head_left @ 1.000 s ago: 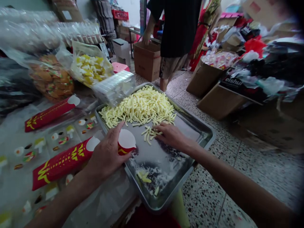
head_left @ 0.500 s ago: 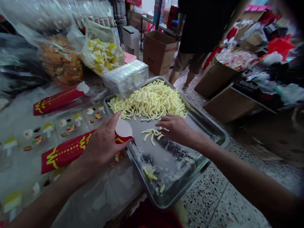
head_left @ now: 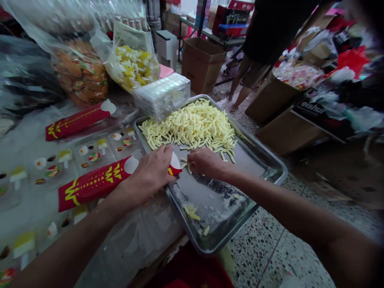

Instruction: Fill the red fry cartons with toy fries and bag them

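My left hand point(head_left: 151, 168) is closed round a small red fries carton point(head_left: 175, 165) with a white inside, over the left rim of a metal tray point(head_left: 280, 172). Most of that carton is behind the fingers. My right hand point(head_left: 205, 162) is close beside it, fingers curled over a few pale yellow fry-shaped sticks point(head_left: 185, 164) low over the tray floor. A large heap of these sticks point(head_left: 192, 124) fills the tray's far end. Left of my left hand lies a nested stack of red fries cartons point(head_left: 93, 182) with yellow markings.
A second carton stack point(head_left: 76, 120) lies farther back. Clear packs of small toy foods point(head_left: 94, 156) cover the table. Behind are plastic boxes point(head_left: 162, 94), a bag of yellow-white pieces point(head_left: 132, 66) and a bag of burger-like pieces point(head_left: 81, 72). A person point(head_left: 264, 44) stands beyond, near cardboard boxes point(head_left: 202, 64).
My left hand has moved right with the fries carton, away from the stack. My right hand has closed over the loose sticks and come nearer the carton. The person behind has shifted right.
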Available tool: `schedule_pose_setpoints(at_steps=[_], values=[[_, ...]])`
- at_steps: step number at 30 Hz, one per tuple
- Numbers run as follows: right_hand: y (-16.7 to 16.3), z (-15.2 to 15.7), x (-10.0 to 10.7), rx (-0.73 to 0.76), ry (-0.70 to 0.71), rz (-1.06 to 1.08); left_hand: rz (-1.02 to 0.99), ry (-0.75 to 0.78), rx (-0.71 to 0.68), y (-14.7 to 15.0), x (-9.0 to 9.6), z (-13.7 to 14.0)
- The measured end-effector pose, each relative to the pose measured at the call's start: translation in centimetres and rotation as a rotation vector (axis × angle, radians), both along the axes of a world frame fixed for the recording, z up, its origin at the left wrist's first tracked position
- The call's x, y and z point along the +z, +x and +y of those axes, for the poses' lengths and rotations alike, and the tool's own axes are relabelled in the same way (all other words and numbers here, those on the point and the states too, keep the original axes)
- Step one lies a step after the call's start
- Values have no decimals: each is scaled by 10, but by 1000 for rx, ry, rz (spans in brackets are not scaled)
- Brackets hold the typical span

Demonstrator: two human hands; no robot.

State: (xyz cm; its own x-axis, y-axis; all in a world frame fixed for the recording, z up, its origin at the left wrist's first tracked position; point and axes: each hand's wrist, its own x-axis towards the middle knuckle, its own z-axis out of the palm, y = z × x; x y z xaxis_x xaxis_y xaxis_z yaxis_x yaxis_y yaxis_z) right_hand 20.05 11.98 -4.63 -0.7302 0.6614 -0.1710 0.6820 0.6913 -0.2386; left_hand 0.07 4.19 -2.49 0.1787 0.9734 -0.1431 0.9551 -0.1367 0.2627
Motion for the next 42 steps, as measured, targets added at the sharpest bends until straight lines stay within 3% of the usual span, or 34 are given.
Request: schedule_pose_setpoints(at_steps=[2, 4, 6, 7, 9, 12, 15, 18, 22, 24, 26, 30, 32, 36, 39, 42], values=[[0, 1, -3, -219, -72, 107, 87, -49, -3, 5, 7, 4], [3, 5, -3, -433, -235, 287, 128, -79, -17, 11, 10, 7], [7, 8, 1, -557, -326, 483, 107, -78, -20, 19, 9, 11], [9, 8, 4, -578, -304, 553, 77, -65, -6, 25, 7, 14], [10, 9, 11, -560, -169, 585, -2, -15, 59, 40, 1, 22], [10, 13, 29, -454, 17, 441, -130, 125, 154, 65, -5, 40], [13, 29, 58, -288, -7, 330, -290, 344, 161, 85, -5, 60], [18, 44, 85, -213, -75, 364, -530, 542, 161, 95, -3, 75], [10, 39, 98, -284, 143, 398, -836, 626, 109, 97, -11, 85], [2, 32, 96, -288, 255, 359, -925, 640, 93, 92, -19, 88], [0, 24, 96, -223, 273, 338, -971, 624, 95, 85, -26, 88], [31, 12, 88, -238, 262, 336, -949, 517, 107, 63, -31, 80], [59, 5, 74, -297, 237, 183, -907, 466, 144, 52, -30, 73], [96, -12, 31, -232, 177, -105, -855, 367, 186, 40, -25, 57], [95, -21, 15, -333, 222, -76, -830, 326, 186, 33, -18, 42], [83, -25, 20, -381, 160, 29, -769, 306, 205, 21, -9, 27]])
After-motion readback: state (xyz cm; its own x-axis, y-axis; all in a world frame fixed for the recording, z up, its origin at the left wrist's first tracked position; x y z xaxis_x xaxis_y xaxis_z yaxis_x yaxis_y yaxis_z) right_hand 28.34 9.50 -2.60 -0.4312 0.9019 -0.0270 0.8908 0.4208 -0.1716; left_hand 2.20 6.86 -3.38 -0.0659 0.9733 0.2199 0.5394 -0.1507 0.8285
